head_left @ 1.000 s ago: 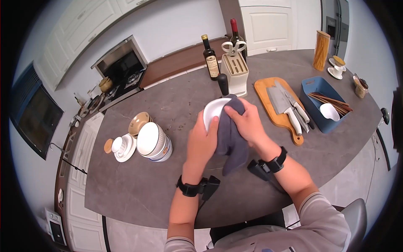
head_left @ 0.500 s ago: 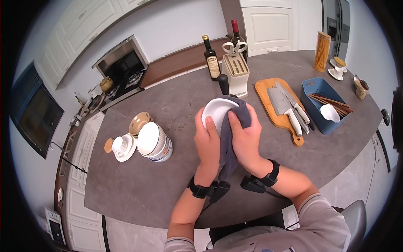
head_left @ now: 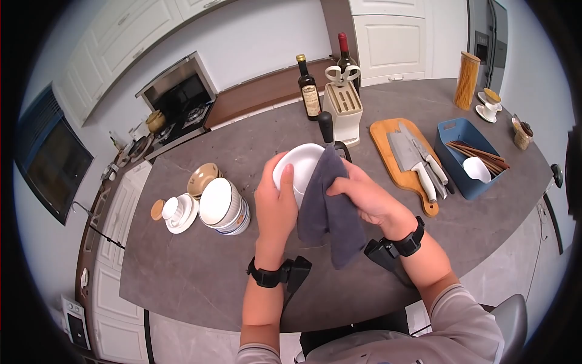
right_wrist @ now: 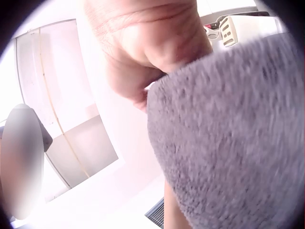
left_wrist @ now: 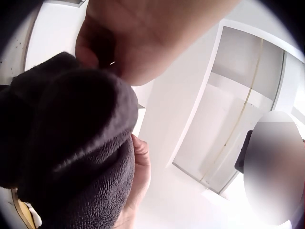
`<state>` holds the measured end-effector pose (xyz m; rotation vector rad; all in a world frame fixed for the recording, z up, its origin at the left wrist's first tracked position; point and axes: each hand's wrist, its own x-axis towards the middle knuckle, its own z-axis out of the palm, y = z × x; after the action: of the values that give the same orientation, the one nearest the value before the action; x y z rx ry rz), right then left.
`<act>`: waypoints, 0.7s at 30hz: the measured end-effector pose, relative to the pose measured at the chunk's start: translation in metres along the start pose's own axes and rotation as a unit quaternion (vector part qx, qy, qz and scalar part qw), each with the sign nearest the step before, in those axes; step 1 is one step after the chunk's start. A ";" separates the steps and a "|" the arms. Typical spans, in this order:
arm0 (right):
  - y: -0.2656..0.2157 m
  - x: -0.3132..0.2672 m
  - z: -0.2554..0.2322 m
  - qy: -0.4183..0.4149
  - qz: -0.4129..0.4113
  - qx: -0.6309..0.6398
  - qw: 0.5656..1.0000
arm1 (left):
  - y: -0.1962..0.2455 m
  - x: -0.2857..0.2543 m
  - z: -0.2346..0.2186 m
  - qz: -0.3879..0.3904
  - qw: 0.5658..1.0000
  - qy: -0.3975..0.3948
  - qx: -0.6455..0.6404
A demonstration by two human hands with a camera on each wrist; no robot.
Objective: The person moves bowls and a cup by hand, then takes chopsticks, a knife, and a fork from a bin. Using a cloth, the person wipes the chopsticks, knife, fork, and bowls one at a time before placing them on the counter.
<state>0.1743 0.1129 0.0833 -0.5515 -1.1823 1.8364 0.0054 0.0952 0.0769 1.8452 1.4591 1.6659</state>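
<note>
Over the counter, my left hand grips a white bowl by its left side, thumb inside the rim. My right hand pinches a dark grey cloth that drapes across the bowl's right side and hangs below it. Much of the bowl is hidden behind the cloth. In the left wrist view the cloth fills the lower left under the left hand. The right wrist view has the fuzzy cloth close up, beside the right hand.
Left on the counter stand stacked white bowls, a tan bowl and white dishes. Behind the hands are a knife block and bottles. Knives lie on a cutting board beside a blue bin.
Both hands were closer together around the bowl half a second ago. Now the left hand and bowl have shifted left, and the right hand has drawn the cloth out so it hangs spread.
</note>
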 end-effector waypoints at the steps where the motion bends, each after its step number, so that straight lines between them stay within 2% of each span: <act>1: 0.001 0.001 0.000 -0.005 0.015 -0.053 0.998 | 0.000 0.000 0.001 0.006 1.000 0.029 -0.005; 3: 0.000 0.001 0.005 -0.003 -0.009 -0.060 0.998 | 0.005 -0.002 0.000 -0.002 1.000 0.027 0.007; 5: 0.001 0.003 0.003 -0.002 -0.032 -0.068 0.997 | 0.007 -0.004 0.004 0.048 0.998 0.042 0.012; 6: 0.004 0.006 -0.001 0.027 -0.068 -0.072 0.995 | 0.011 -0.007 0.007 0.048 0.998 0.042 0.013; 8: 0.002 0.008 -0.004 0.073 -0.152 -0.060 0.984 | 0.023 -0.011 0.010 0.016 1.000 -0.005 0.003; 9: -0.001 0.007 -0.006 0.073 -0.152 -0.061 0.984 | 0.027 -0.012 0.007 0.016 1.000 -0.004 0.003; 11: -0.009 0.005 -0.014 0.091 -0.215 -0.204 0.951 | 0.030 -0.012 0.000 -0.064 0.989 -0.124 0.040; 12: -0.012 0.003 -0.016 0.087 -0.238 -0.268 0.929 | 0.028 -0.011 -0.004 -0.036 0.990 -0.130 0.047; 13: -0.015 -0.001 -0.017 0.087 -0.238 -0.269 0.929 | 0.031 -0.012 -0.005 -0.036 0.990 -0.130 0.046; 15: -0.021 -0.012 -0.011 0.019 -0.268 -0.497 0.825 | 0.043 -0.014 -0.011 -0.044 0.976 -0.151 0.152; 16: -0.021 -0.015 -0.005 -0.013 -0.263 -0.503 0.823 | 0.039 -0.014 -0.012 -0.046 0.976 -0.150 0.154; 18: -0.020 -0.014 0.000 -0.003 -0.273 -0.467 0.841 | 0.025 -0.014 -0.009 0.015 0.975 -0.172 0.137; 19: -0.019 -0.014 0.003 0.009 -0.283 -0.430 0.857 | 0.019 -0.014 -0.004 0.013 0.975 -0.171 0.139; 20: -0.019 -0.013 0.007 0.018 -0.261 -0.369 0.892 | 0.014 -0.014 0.005 0.057 0.994 -0.074 0.064; 21: -0.016 -0.011 0.009 0.018 -0.262 -0.369 0.891 | 0.012 -0.013 0.012 0.102 0.994 0.026 -0.013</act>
<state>0.1796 0.1021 0.1005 -0.5913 -1.7981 0.8802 0.0241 0.0842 0.0744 2.0096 1.2987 1.8286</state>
